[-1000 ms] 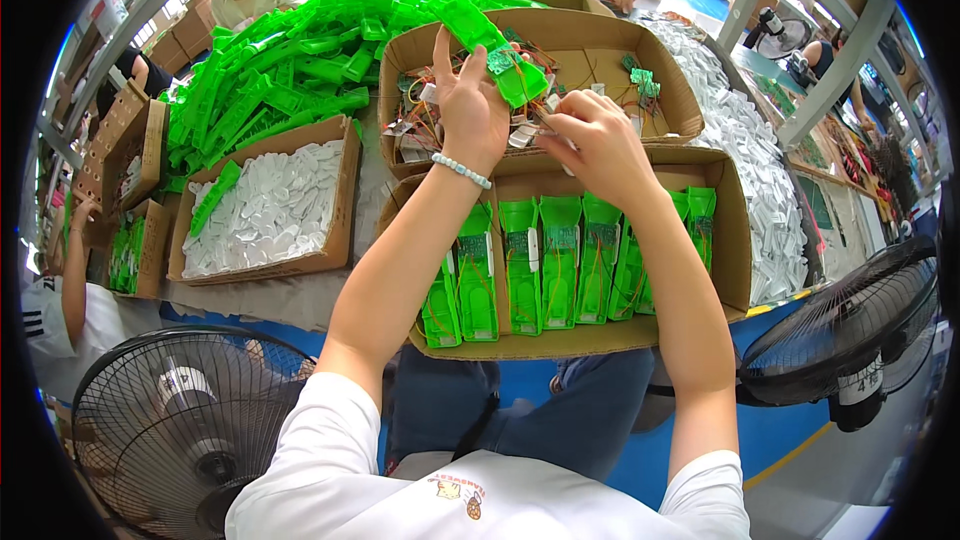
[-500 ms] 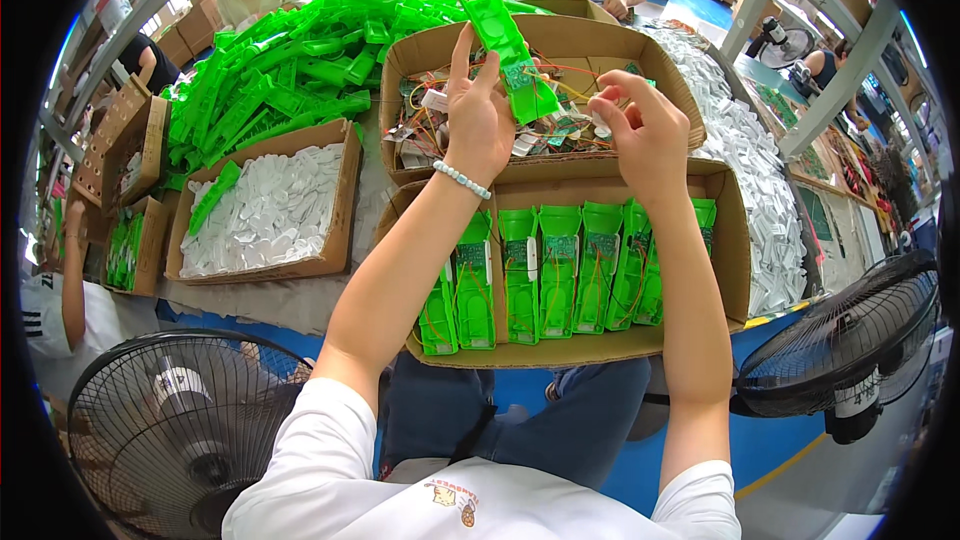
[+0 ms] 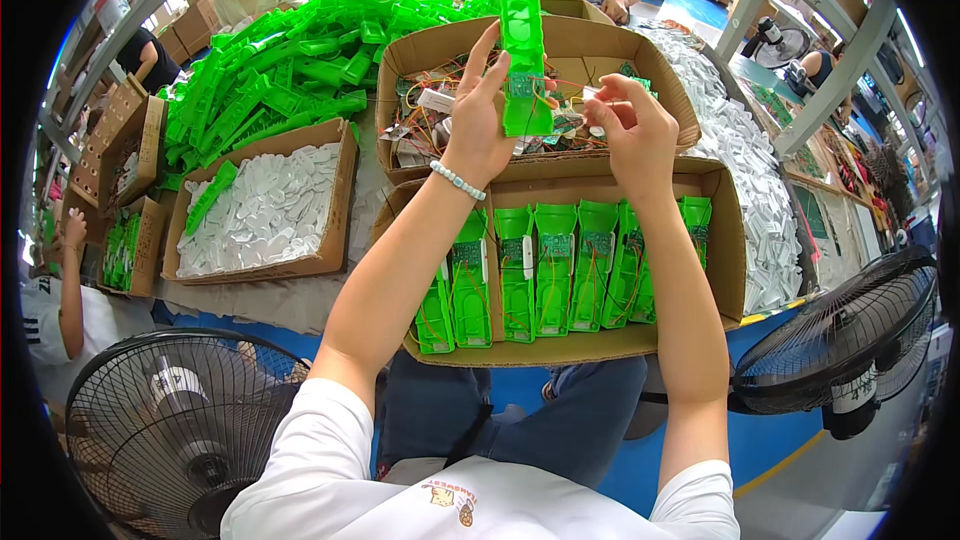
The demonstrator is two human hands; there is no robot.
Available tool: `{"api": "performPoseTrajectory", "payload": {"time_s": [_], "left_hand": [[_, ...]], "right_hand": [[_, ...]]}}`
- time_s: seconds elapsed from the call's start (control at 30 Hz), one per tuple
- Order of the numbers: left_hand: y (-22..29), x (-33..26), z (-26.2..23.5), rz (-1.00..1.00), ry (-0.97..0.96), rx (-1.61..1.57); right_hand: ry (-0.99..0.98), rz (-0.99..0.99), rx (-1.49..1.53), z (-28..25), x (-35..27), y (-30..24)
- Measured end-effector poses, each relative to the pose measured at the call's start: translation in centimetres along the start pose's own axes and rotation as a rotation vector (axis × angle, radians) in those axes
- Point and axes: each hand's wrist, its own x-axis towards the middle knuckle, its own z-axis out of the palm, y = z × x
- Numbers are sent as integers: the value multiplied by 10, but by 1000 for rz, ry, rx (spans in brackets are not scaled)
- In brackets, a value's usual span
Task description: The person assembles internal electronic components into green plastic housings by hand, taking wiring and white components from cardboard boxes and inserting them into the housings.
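My left hand [image 3: 480, 130] holds a green plastic housing [image 3: 521, 25] upright, fingers around its left side. A small green circuit board [image 3: 525, 87] sits in the housing's lower half, with thin wires coming off it. To the right, my right hand [image 3: 638, 130] has thumb and fingers pinched around a small white piece [image 3: 591, 94], whose exact kind is unclear. Both hands are above a cardboard box [image 3: 655, 50] of tangled wired boards. Nearer me, a second cardboard box [image 3: 590, 348] holds a row of green housings [image 3: 554, 275] fitted with boards and wires.
A large heap of green housings [image 3: 270, 65] lies at the far left. Before it stands a box of white plastic parts [image 3: 275, 205]. More white parts [image 3: 755, 190] are piled on the right. Black fans [image 3: 180, 430] flank me; people sit across the table.
The green housing has turned from a slant to nearly upright and shifted slightly right in my left hand. My right hand has moved slightly left, still pinched.
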Motion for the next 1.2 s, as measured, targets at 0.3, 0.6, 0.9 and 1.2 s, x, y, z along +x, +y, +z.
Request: {"api": "performPoseTrajectory", "payload": {"time_s": [0.3,0.6,0.9,1.2], "left_hand": [[-3,-1,1,-207,-166,223],[-3,-6,9,-264,-204,394],[1,-13,19,-260,-317,630],[3,-11,12,-330,-408,419]], "right_hand": [[303,-264,-177,-5,6,-8],[395,-480,-395,-22,11,-4],[429,-590,-409,-27,16,-8],[333,-243,217,-11,13,1]]}}
